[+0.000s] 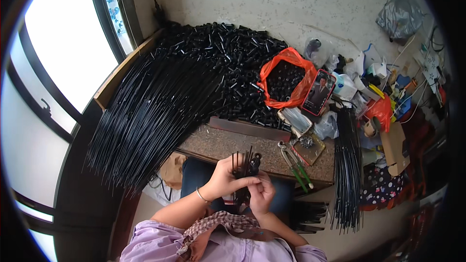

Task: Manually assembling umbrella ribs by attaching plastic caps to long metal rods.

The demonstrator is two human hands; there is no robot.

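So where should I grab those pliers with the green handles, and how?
Probably around both green handles, coming from the person's side of the table: the handle ends reach its near edge, slightly apart, while the metal head points away.

A small cluster of thin, straight black rods (250, 155) is held just off the near edge of the desk (218, 140), tips pointing toward it. Bunched with them are small, dark black fittings (256, 161) with round, ring-like ends; their lower parts are partly hidden.
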